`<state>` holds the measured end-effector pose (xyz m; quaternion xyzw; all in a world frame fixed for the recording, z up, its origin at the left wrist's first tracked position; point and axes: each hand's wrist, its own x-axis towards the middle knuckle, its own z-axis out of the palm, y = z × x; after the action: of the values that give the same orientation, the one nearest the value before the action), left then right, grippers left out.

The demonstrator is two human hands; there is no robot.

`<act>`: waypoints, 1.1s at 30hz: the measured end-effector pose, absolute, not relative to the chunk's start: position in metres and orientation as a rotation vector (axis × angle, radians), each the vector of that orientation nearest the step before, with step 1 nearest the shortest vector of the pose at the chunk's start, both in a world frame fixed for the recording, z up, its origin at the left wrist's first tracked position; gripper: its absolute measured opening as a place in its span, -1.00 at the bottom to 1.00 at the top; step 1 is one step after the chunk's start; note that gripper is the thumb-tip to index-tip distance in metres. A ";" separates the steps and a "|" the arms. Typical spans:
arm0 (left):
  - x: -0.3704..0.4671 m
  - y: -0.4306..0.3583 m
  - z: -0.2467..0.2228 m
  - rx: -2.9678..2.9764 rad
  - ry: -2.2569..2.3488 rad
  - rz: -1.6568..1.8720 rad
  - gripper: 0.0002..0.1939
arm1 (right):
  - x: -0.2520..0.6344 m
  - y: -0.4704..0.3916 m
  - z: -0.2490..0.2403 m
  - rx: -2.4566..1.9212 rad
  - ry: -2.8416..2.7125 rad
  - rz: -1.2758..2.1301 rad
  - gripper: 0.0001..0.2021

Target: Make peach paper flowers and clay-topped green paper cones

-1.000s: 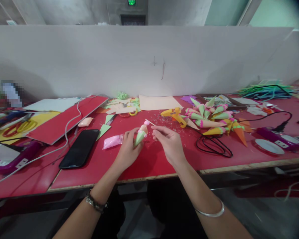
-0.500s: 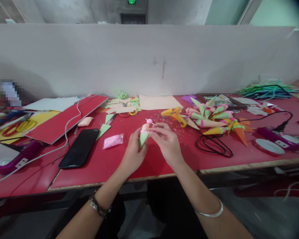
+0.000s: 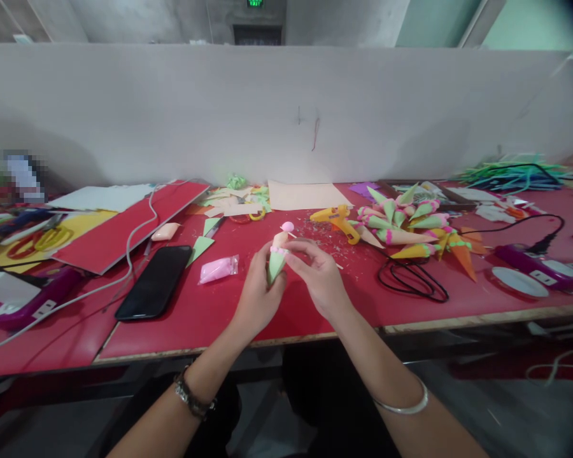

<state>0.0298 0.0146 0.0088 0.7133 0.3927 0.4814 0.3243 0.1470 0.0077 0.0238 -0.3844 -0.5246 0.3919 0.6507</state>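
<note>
A small green paper cone (image 3: 275, 266) with a pink rim and peach filling points down in my left hand (image 3: 258, 289), whose fingers are wrapped round it. The fingertips of my right hand (image 3: 322, 277) are pinched at the cone's pink rim. Just above, a pink ball (image 3: 288, 226) on a thin stick shows near the right fingers; which fingers hold the stick is too small to tell. Left of my hands lies a pink clay packet (image 3: 218, 270) in clear wrap. Beyond my right hand rests a yellow glue gun (image 3: 337, 222).
A black phone (image 3: 155, 282) and a red board (image 3: 131, 226) lie to the left. Several finished paper cones (image 3: 401, 222) are piled at the right, beside a black cable (image 3: 410, 280), a white dish (image 3: 518, 282) and a purple power strip (image 3: 537, 267).
The right fingertips have shifted slightly along the cone's rim. The pink ball has moved slightly up, and the cone stays in my left hand.
</note>
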 end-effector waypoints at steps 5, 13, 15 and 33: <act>0.030 0.014 0.010 1.914 1.048 1.281 -0.51 | 0.147 0.008 0.024 -0.884 -1.174 0.894 -0.89; 0.030 0.012 0.013 2.022 1.065 1.328 -0.46 | 0.148 0.006 0.025 -0.859 -1.157 0.934 -0.92; 0.029 0.012 0.014 2.027 1.064 1.326 -0.46 | 0.147 0.006 0.024 -0.836 -1.141 0.975 -0.92; 0.008 0.025 0.015 2.631 1.718 0.712 -0.53 | 0.151 0.011 0.019 -1.049 -1.018 0.913 -0.88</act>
<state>0.0085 0.0246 0.0150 0.8159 0.5328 0.2208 -0.0404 0.1508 0.0112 0.0192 -0.4619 -0.4482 0.4023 0.6511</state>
